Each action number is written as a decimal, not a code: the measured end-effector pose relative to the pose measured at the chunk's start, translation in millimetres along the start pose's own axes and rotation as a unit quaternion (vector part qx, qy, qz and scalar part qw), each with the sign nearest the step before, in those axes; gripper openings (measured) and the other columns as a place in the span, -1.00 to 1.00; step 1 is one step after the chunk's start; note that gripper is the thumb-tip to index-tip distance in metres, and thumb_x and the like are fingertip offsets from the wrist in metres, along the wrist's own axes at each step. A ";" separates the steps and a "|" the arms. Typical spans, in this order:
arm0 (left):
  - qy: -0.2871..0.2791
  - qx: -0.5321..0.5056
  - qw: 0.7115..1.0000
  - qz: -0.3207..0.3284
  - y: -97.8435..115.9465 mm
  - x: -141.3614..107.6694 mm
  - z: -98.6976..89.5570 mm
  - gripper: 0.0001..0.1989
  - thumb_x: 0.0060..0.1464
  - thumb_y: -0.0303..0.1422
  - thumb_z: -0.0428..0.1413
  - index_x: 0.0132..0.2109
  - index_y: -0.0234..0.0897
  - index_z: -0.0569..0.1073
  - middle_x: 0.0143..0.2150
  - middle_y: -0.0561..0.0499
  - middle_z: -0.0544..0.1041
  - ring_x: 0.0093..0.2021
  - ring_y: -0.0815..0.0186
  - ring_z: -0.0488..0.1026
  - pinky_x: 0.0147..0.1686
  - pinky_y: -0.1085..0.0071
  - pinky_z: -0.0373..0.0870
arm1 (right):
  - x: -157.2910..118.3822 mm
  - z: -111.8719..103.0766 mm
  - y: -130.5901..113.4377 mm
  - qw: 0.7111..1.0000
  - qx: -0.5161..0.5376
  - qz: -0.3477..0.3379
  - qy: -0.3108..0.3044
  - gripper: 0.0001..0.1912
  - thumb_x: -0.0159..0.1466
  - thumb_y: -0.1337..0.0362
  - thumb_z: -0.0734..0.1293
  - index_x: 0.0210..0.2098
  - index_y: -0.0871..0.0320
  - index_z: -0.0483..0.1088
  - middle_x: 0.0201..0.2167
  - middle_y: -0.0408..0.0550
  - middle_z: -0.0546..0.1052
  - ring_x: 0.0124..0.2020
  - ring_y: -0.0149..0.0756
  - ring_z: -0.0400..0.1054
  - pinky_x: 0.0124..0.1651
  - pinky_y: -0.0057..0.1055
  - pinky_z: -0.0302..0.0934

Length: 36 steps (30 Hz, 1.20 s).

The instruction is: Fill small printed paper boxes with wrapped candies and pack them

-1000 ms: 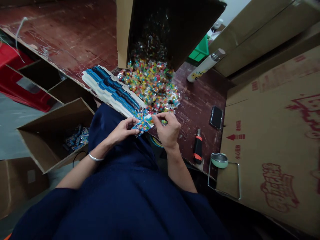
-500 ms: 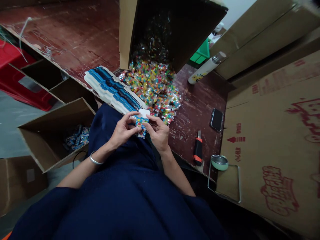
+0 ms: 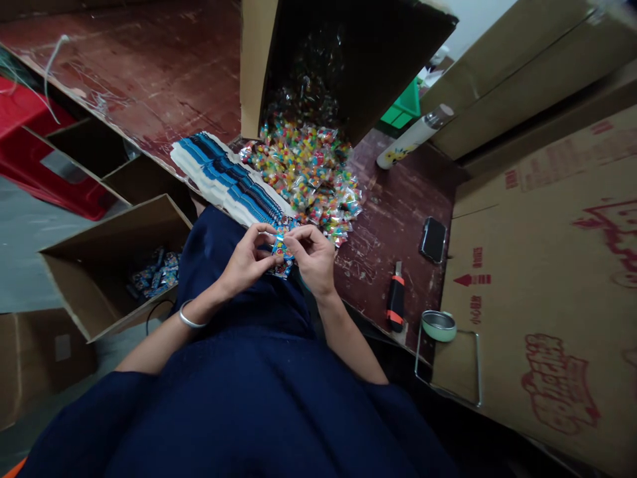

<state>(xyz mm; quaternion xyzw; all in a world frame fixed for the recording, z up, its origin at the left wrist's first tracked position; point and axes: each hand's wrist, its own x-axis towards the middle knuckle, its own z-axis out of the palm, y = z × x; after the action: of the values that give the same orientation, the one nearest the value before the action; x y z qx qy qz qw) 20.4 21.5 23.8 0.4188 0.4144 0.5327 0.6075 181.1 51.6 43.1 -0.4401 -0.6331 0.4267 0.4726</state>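
Observation:
A small blue printed candy box point(image 3: 281, 251) is held between both hands over my lap, at the table's edge. My left hand point(image 3: 249, 255) grips its left side with thumb and fingers. My right hand point(image 3: 314, 259) pinches its upper right part, and its white flap no longer shows. Just beyond, a long row of flat blue-and-white cartons point(image 3: 229, 178) lies fanned along the table edge. Beside that row, clear packets of colourful candies point(image 3: 308, 169) spill from a tipped cardboard box point(image 3: 253, 73).
At the lower left an open carton point(image 3: 99, 279) holds several filled blue boxes point(image 3: 156, 271). On the table to the right are a utility knife point(image 3: 396, 302), a phone point(image 3: 432, 239), a white bottle point(image 3: 413, 138) and a green cup point(image 3: 438, 325). Large cardboard boxes point(image 3: 497, 358) stand at the right.
The white flap at the top of the candy box has been folded down by my right hand, whose fingers have drawn together on it. My left hand keeps its hold.

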 end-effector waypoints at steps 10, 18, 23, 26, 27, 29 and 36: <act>-0.061 0.049 0.997 0.012 5.9 0.4 -7.5 -0.45 0.05 -0.42 0.34 0.19 -0.18 0.42 -0.09 -0.02 0.55 -0.30 0.34 0.59 -0.24 0.43 0.57 | 16.4 -14.1 1.4 0.999 0.001 0.043 -0.010 -0.71 0.21 0.09 0.53 -0.48 0.12 0.47 -0.40 -0.12 0.60 -0.32 -0.29 0.49 -0.17 -0.31 0.42; -0.038 0.037 0.999 0.008 -1.3 3.0 -8.3 -0.59 0.01 -0.30 0.39 0.02 -0.24 0.55 -0.14 -0.01 0.56 -0.40 0.42 0.51 -0.35 0.51 0.49 | -0.7 -9.6 -3.0 0.996 -0.083 -0.036 0.003 -0.60 0.45 0.01 0.29 -0.38 0.07 0.57 -0.27 -0.05 0.65 -0.15 -0.21 0.56 0.03 -0.20 0.45; -0.015 0.269 0.962 0.050 33.7 7.7 -43.6 -0.69 0.15 -0.36 0.26 0.06 -0.19 0.55 -0.11 -0.05 0.57 -0.29 0.26 0.58 -0.27 0.40 0.50 | 1.3 -25.7 18.8 0.993 -0.111 -0.031 -0.041 -0.66 0.39 0.05 0.39 0.09 0.01 0.54 0.13 0.02 0.57 0.13 -0.14 0.49 0.10 -0.16 0.48; 0.053 0.602 0.796 0.034 72.2 1.4 -78.2 -0.65 0.22 -0.46 0.12 0.12 -0.17 0.56 -0.03 -0.14 0.60 -0.12 0.06 0.57 -0.09 0.19 0.49 | 5.1 -29.5 41.4 0.971 -0.225 -0.051 -0.069 -0.47 0.23 0.19 0.54 0.18 0.03 0.47 0.14 0.05 0.57 0.19 -0.04 0.44 0.22 -0.03 0.41; 0.072 0.670 0.739 -0.002 83.1 -1.3 -87.7 -0.66 0.24 -0.43 0.10 0.12 -0.18 0.56 -0.07 -0.15 0.61 -0.12 0.01 0.57 -0.09 0.12 0.49 | 5.8 -28.9 48.3 0.959 -0.262 -0.058 -0.090 -0.45 0.19 0.25 0.56 0.15 0.04 0.48 0.12 0.06 0.59 0.20 0.00 0.43 0.28 0.03 0.36; 0.086 0.731 0.675 -0.059 97.0 -5.3 -99.5 -0.68 0.28 -0.32 0.09 0.12 -0.18 0.57 -0.06 -0.19 0.61 -0.10 -0.10 0.57 -0.10 0.00 0.50 | 6.2 -26.3 59.5 0.941 -0.310 -0.069 -0.121 -0.48 0.14 0.34 0.58 0.09 0.07 0.50 0.13 0.08 0.59 0.21 0.03 0.42 0.32 0.09 0.30; 0.057 0.397 0.915 0.034 58.0 10.1 -69.7 -0.74 0.19 -0.19 0.28 -0.07 -0.25 0.61 -0.20 -0.08 0.67 -0.16 0.12 0.59 -0.04 0.21 0.49 | 1.0 -27.3 67.4 0.947 -0.289 -0.104 -0.095 -0.91 0.35 0.30 0.41 -0.20 0.03 0.60 -0.02 0.01 0.69 0.07 -0.10 0.57 0.21 -0.02 0.44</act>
<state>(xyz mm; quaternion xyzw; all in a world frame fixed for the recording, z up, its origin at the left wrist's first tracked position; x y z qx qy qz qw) -62.3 41.0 57.0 0.6086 0.6112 0.3675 0.3479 217.9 72.7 -16.0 -0.4469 -0.8136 0.2139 0.3043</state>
